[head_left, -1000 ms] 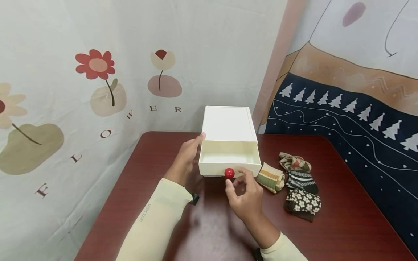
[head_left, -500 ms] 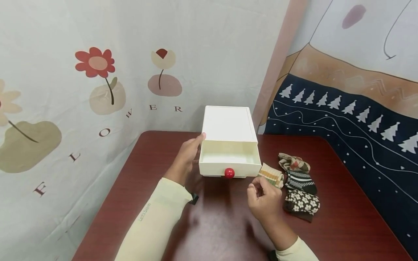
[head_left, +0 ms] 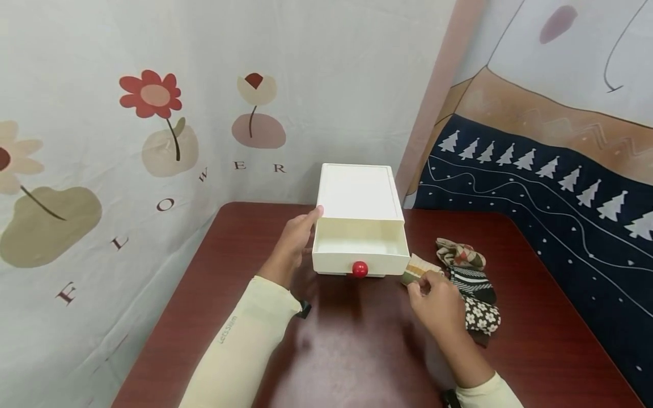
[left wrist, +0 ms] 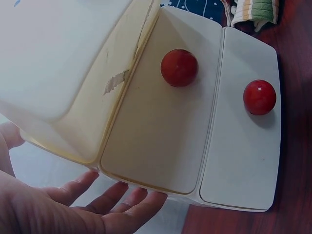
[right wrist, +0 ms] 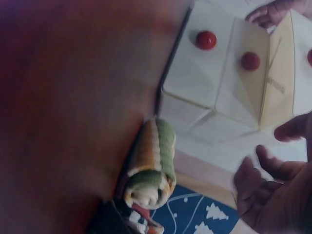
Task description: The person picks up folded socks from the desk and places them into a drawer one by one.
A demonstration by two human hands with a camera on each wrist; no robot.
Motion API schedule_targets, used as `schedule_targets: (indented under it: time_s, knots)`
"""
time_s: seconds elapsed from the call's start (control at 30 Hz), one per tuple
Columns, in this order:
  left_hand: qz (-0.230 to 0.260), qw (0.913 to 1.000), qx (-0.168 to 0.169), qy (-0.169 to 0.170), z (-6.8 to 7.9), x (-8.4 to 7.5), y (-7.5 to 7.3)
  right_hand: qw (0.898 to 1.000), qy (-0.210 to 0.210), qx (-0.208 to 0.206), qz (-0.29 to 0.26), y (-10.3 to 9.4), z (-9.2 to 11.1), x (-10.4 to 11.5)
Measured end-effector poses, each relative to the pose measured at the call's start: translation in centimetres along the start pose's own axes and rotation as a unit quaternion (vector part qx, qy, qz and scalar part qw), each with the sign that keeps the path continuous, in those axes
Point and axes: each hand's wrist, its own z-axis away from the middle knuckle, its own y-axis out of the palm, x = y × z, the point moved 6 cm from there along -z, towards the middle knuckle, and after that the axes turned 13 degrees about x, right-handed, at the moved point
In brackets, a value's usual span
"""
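A white drawer unit (head_left: 359, 190) stands on the table, its top drawer (head_left: 331, 264) pulled out, with a red knob (head_left: 360, 269) on the front. In the left wrist view, two lower drawer fronts carry red knobs (left wrist: 179, 68). My left hand (head_left: 295, 243) rests against the unit's left side, fingers (left wrist: 107, 199) extended along it. My right hand (head_left: 441, 306) hovers right of the drawer beside a rolled striped sock (right wrist: 153, 151), partly covering it in the head view. In the right wrist view, that hand's loosely bent fingers are apart from the sock and hold nothing.
Farther right lie a tan patterned rolled sock (head_left: 461, 253), a black-and-white striped one (head_left: 471, 284) and a floral one (head_left: 482, 315), close together. The dark red table (head_left: 347, 351) backs onto a flower-printed curtain (head_left: 331, 85).
My right hand has moved away from the knob, rightward to the striped sock. The left hand stays on the unit, and the drawer stays pulled out.
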Motion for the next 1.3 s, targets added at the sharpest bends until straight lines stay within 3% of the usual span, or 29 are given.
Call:
schedule_targets:
  time_s: [0.17,0.4,0.7,1.0,1.3]
  knots:
    - [-0.003,1.0,0.003,0.0,0.1,-0.2,0.0,0.989,0.082,0.12,0.015,0.4,-1.1,-1.5]
    - [-0.01,0.9999,-0.002,-0.006,0.3,-0.3,-0.2,0.974,0.1,0.201,-0.019,1.9,-2.8,-3.3]
    - [-0.014,0.9998,-0.001,-0.015,0.4,-0.1,0.1,0.96,0.115,0.247,-0.063,3.3,-4.3,-5.0]
    - [-0.013,0.9998,0.0,-0.012,0.4,-0.1,-0.1,0.955,0.09,0.275,-0.071,4.2,-5.9,-6.1]
    - [-0.021,0.9997,0.006,-0.014,0.3,0.1,0.0,0.949,0.096,0.282,-0.105,4.4,-6.5,-6.7]
